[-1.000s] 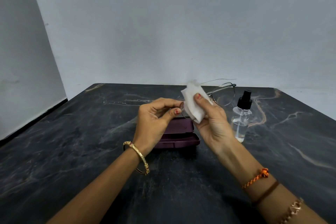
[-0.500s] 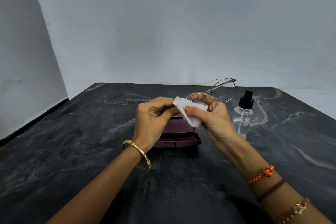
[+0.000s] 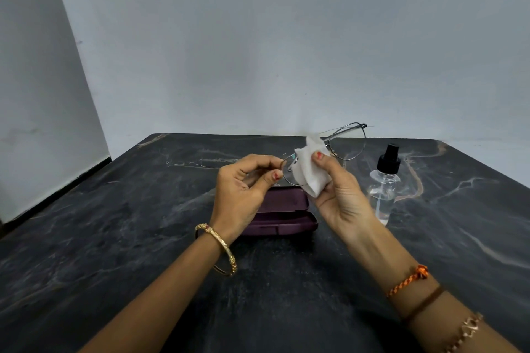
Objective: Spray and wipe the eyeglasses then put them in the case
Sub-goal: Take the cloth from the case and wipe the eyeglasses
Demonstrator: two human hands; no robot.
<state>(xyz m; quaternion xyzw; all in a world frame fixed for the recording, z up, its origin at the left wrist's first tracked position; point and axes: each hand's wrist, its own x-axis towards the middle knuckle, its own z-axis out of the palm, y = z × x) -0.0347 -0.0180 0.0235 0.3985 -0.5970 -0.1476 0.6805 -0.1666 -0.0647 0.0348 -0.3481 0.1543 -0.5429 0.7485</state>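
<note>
Thin wire-framed eyeglasses (image 3: 348,142) are held in the air above the table. My left hand (image 3: 243,190) pinches the rim of the nearer lens between thumb and forefinger. My right hand (image 3: 341,195) presses a folded white cloth (image 3: 311,170) around that same lens, thumb on top. The far lens sticks out up and to the right, uncovered. Below my hands a dark purple glasses case (image 3: 286,213) lies on the table, partly hidden by them; it looks closed. A clear spray bottle (image 3: 383,189) with a black nozzle stands upright just right of my right hand.
The dark marble table (image 3: 114,238) stretches from the near edge of the view to a pale wall at the back. Another wall runs along the left side. Bangles and thread bands sit on both wrists.
The cloth has gone from lying flat over my fingers to standing up around the near lens, after a rubbing motion. The glasses have tilted slightly; my left hand has kept its pinch.
</note>
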